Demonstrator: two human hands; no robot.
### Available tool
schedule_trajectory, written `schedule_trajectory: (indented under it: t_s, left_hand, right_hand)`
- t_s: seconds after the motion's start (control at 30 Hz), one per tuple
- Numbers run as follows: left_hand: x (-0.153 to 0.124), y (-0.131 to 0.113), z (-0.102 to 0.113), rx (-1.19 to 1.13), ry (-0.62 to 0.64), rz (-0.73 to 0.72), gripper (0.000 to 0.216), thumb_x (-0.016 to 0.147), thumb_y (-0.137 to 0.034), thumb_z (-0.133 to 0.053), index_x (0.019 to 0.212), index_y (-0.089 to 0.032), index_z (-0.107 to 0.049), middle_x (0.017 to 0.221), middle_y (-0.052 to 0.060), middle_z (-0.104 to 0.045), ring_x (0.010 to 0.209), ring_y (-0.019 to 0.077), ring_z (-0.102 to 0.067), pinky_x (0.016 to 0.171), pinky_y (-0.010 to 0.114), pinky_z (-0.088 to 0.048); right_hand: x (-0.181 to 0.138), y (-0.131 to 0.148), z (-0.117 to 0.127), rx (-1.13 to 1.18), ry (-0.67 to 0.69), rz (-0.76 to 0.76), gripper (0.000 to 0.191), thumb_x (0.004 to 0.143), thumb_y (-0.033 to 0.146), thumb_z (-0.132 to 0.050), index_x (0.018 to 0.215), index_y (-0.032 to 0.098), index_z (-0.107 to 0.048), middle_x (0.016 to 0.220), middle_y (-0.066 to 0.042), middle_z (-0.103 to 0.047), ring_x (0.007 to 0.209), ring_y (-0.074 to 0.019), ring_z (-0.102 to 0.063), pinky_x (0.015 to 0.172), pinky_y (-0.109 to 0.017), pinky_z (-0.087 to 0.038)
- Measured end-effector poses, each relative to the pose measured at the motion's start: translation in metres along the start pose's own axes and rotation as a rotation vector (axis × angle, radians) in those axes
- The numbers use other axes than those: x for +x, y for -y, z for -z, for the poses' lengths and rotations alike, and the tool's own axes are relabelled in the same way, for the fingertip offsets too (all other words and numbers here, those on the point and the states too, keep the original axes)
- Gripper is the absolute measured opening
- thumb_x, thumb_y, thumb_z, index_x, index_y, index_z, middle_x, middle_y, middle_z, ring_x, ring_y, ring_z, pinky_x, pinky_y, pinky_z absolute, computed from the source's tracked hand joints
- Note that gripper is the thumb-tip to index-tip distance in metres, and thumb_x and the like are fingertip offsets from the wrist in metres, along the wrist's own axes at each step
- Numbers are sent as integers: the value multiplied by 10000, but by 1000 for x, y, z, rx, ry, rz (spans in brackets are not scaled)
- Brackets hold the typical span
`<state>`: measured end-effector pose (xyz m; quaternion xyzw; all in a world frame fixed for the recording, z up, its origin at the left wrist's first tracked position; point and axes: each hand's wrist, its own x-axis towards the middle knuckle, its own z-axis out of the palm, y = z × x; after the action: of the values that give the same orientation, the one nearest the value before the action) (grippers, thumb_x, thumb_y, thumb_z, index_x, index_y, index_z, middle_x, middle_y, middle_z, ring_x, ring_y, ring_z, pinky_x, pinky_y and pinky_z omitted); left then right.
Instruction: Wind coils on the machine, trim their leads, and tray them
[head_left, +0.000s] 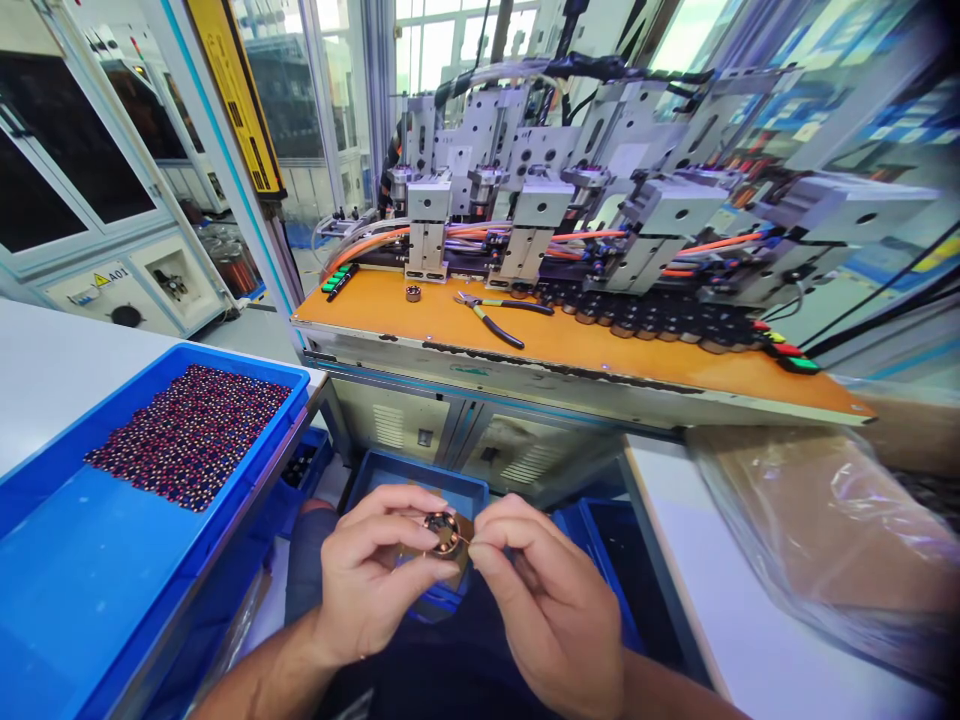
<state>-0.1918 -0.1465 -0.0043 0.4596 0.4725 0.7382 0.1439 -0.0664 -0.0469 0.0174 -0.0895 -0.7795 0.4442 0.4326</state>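
My left hand (375,575) holds a small round motor stator (444,534) between thumb and fingers, with its dark ring and copper windings facing up. On the stator's right side my right hand (551,610) is closed in a pinch, fingertips at a thin copper wire (465,541) that comes off the rim. Both hands are above my lap, in front of a blue bin (469,490) on the floor. The wire's far end is hidden by my right fingers.
Pliers (499,312) and a single stator (413,293) lie on the orange machine bench (360,310). Several stators (652,320) line its right part, below the winding machine (540,205). A blue tray (60,590) with many small parts stands left; plastic-wrapped cardboard (810,520) lies right.
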Motion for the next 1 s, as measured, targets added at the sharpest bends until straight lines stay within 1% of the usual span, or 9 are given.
schedule_trajectory:
  t_s: [0.1,0.17,0.3,0.57,0.67,0.77,0.87,0.93,1.0]
  left_hand:
    - [3,0,2,24,13,-52,344,669,-33,-809,935,-241,-746,1006,50,-734,910,204,-729,780,308,-618]
    - [6,0,3,44,26,-105,308,664,-67,-826,916,-221,-742,992,54,-747,933,208,-727,821,321,-610]
    - [11,-1,3,60,71,-154,242,655,-128,-847,856,-199,-733,933,50,-766,978,217,-719,885,347,-590]
    - [8,0,5,-98,147,23,161,759,-228,-785,911,-278,-773,1040,62,-776,1041,257,-711,918,432,-563]
    - [9,17,6,-252,6,262,123,846,-353,-692,870,-270,-779,1111,75,-757,1071,256,-700,924,433,-556]
    - [9,35,9,-176,-219,443,162,828,-345,-713,952,-251,-761,1086,73,-758,1010,208,-711,879,343,-562]
    - [2,31,12,142,-248,309,239,803,-230,-739,1042,-243,-730,1021,51,-751,923,155,-694,837,263,-546]
    - [-4,16,11,316,-91,114,284,798,-182,-738,1075,-238,-717,1005,49,-740,920,151,-676,831,245,-538]
    - [-6,-2,7,394,87,-39,385,786,-183,-753,1161,-227,-679,1023,62,-735,929,160,-674,827,243,-542]
  right_hand:
    - [-1,-2,7,268,88,-168,130,963,262,-535,899,183,-616,823,-25,-575,741,-129,-561,668,-244,-480]
    - [-2,-8,11,501,175,-345,273,983,406,-509,958,171,-645,880,-54,-577,776,-147,-562,707,-274,-499]
    - [-3,-21,2,1020,362,-712,375,944,478,-571,923,125,-698,791,-60,-577,708,-135,-570,624,-246,-519]
    - [-6,-23,-14,1230,361,-774,348,846,476,-713,931,140,-692,747,-13,-529,641,-72,-522,599,-169,-464]
    - [-4,-22,-10,1196,322,-689,325,839,464,-723,945,160,-679,786,-13,-532,625,-72,-507,579,-181,-444]
    - [-2,-25,-2,859,202,-456,181,878,353,-695,968,199,-663,872,-18,-542,675,-93,-544,600,-208,-463]
    - [0,-30,9,230,13,5,223,859,168,-683,1071,213,-634,964,-50,-601,855,-158,-606,722,-271,-527]
    - [2,-32,15,-140,-54,284,283,840,99,-672,1103,183,-610,983,-71,-631,895,-173,-626,783,-297,-552]
    - [3,-33,18,-343,-72,428,228,851,81,-646,1061,160,-603,946,-69,-636,859,-164,-638,778,-287,-570]
